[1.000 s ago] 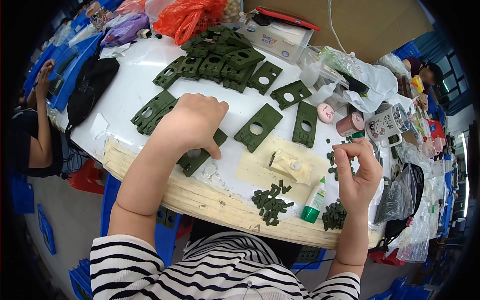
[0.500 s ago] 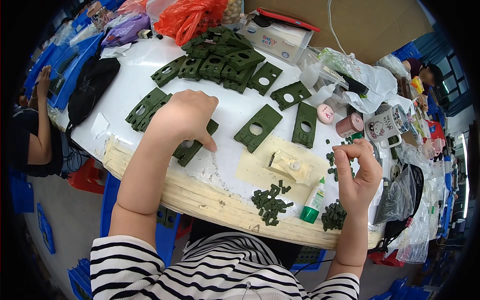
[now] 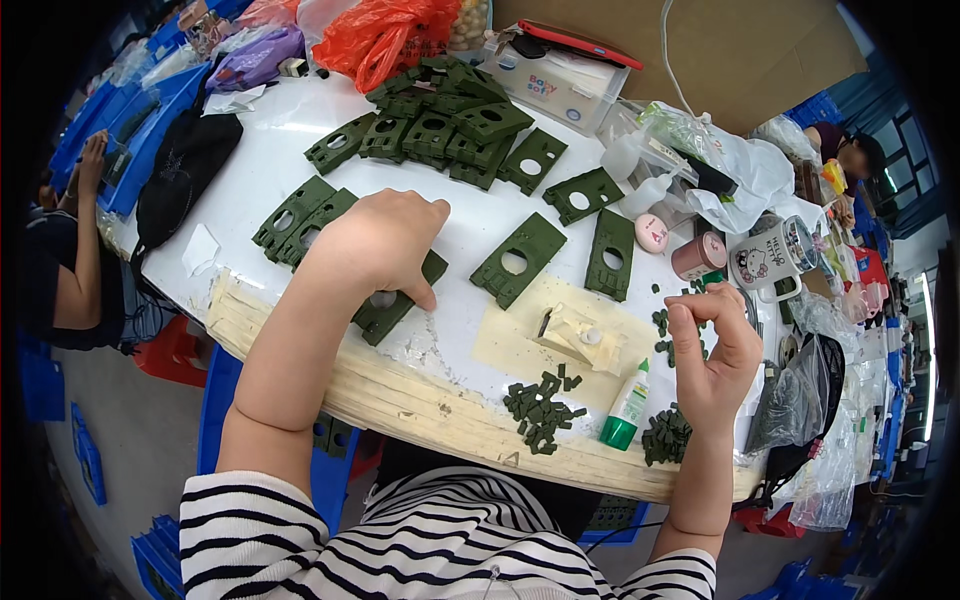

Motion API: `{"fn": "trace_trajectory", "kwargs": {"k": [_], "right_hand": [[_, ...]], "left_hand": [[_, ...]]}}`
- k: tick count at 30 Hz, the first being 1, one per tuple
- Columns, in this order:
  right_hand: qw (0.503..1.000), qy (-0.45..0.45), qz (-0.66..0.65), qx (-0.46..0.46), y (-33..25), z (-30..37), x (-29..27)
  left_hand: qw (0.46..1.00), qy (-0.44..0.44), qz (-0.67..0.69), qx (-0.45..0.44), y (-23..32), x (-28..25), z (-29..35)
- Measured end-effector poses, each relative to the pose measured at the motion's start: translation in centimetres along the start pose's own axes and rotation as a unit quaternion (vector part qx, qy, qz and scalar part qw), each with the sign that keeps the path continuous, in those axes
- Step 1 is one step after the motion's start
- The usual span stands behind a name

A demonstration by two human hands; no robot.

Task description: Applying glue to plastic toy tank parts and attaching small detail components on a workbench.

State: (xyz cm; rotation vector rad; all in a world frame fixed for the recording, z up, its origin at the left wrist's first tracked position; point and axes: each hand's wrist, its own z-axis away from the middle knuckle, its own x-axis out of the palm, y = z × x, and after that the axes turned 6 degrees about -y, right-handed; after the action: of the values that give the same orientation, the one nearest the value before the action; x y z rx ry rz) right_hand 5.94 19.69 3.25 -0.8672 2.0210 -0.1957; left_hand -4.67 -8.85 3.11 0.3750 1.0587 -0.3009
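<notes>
Taking the glue bottle [image 3: 627, 410] with its green cap as my marker near the table's front edge: just left of it I see a heap of small dark green pieces [image 3: 543, 408], and just right of it a second heap [image 3: 665, 436]. Above and to the right of the bottle my right hand [image 3: 716, 350] is raised, thumb and forefinger pinched together; whether a small piece sits between them I cannot tell. Just beyond the bottle lies a tan sheet [image 3: 560, 340]. Far to the bottle's left my left hand [image 3: 378, 246] presses palm-down, fingers curled, on a green plate with a round hole [image 3: 392, 305]. Further back from the bottle, more such plates are stacked in a pile [image 3: 440, 125] on the white table [image 3: 250, 170].
</notes>
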Motion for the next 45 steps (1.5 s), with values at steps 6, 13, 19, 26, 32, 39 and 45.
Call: {"fn": "trace_trajectory", "kwargs": {"k": [6, 13, 19, 26, 32, 39, 45], "right_hand": [[0.999, -0.018, -0.023, 0.017, -0.5, 0.1, -0.3], [0.973, -0.140, -0.183, 0.034, -3.7, 1.1, 1.1], [0.947, -0.158, -0.259, 0.104, -4.7, 2.0, 2.6], [0.819, -0.107, -0.504, 0.251, -4.1, 1.5, 1.9], [0.871, -0.092, -0.436, 0.209, -2.7, 1.4, 1.1], [0.954, -0.066, -0.107, 0.271, 5.5, 0.1, -5.9], [0.914, -0.213, 0.097, 0.331, 11.1, 1.9, -6.4]], "left_hand": [[0.989, 0.084, 0.088, 0.088, -0.8, -0.8, 1.1], [0.866, 0.196, 0.373, 0.271, 3.8, -0.2, 1.7], [0.849, 0.222, 0.348, 0.329, 6.2, 1.3, 2.2], [0.709, 0.061, 0.599, 0.366, 7.0, 2.9, 0.9], [0.653, -0.041, 0.680, 0.331, 7.7, 3.0, 1.3], [0.654, -0.044, 0.701, 0.281, 8.0, 2.7, 1.1], [0.631, -0.056, 0.728, 0.263, 7.6, 2.9, 0.5]]}}
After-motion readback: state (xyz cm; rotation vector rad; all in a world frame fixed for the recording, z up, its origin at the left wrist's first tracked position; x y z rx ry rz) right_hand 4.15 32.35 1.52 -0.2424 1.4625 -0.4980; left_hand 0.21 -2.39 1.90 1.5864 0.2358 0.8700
